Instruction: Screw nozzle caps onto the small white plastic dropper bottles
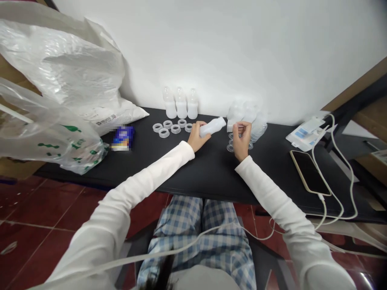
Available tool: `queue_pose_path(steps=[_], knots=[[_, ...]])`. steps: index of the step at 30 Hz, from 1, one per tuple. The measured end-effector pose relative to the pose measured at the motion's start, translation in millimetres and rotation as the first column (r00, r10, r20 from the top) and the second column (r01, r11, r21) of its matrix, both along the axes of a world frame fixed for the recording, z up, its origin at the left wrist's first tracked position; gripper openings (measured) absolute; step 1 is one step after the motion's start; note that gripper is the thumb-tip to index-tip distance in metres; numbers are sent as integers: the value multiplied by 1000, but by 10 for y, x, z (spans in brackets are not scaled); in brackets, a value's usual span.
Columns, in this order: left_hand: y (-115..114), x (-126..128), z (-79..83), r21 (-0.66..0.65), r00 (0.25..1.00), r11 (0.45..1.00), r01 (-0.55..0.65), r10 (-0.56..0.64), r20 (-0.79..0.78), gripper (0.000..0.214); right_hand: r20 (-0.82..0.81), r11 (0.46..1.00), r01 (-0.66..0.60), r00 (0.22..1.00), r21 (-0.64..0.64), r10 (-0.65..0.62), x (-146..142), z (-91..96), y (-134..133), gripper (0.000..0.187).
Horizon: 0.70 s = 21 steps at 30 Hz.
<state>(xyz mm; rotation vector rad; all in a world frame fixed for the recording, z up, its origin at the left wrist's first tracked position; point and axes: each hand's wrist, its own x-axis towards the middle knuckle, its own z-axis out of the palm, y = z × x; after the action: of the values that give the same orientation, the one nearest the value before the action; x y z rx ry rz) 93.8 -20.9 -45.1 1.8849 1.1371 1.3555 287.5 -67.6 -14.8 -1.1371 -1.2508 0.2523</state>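
Note:
My left hand (198, 137) is wrapped round a white, frosted baby bottle (212, 127), tilted so that its narrow neck points right and up. A short gap to the right, my right hand (242, 141) has its thumb and fingers pinched together. A translucent ribbed piece (231, 125) shows at those fingertips; I cannot tell whether it is held or stands behind them. Clear rings (230, 148) lie just below that hand, partly covered by it. Behind it cluster several clear domed covers (259, 125).
Three baby bottles with clear tops (181, 105) stand by the wall, several screw rings (175, 129) before them. On the black table (211, 173) are a blue packet (123, 137), large plastic bags (75, 76), a white-and-blue package (306, 133) and a phone (311, 172) on a white cable.

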Motion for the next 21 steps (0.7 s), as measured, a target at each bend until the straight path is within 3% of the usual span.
queue_pose_path(steps=[3,6,11,14,21], knots=[[-147,-346,59,25,991,993,116,-114,-68,42,23,990,-136,990,-31,137,-21,-34,8,35],[-131,-517,122,-8,985,987,162,-162,-61,42,88,958,-276,955,-83,283,-23,-72,21,39],[-87,-519,170,-39,965,974,223,-215,148,54,126,938,-330,931,-106,342,13,-55,27,42],[-92,-501,177,-150,940,961,234,-185,285,54,159,925,-366,912,-106,379,32,-8,10,40],[-18,-498,133,-358,924,890,281,-149,353,63,411,906,-414,814,-83,410,22,19,-51,19]])
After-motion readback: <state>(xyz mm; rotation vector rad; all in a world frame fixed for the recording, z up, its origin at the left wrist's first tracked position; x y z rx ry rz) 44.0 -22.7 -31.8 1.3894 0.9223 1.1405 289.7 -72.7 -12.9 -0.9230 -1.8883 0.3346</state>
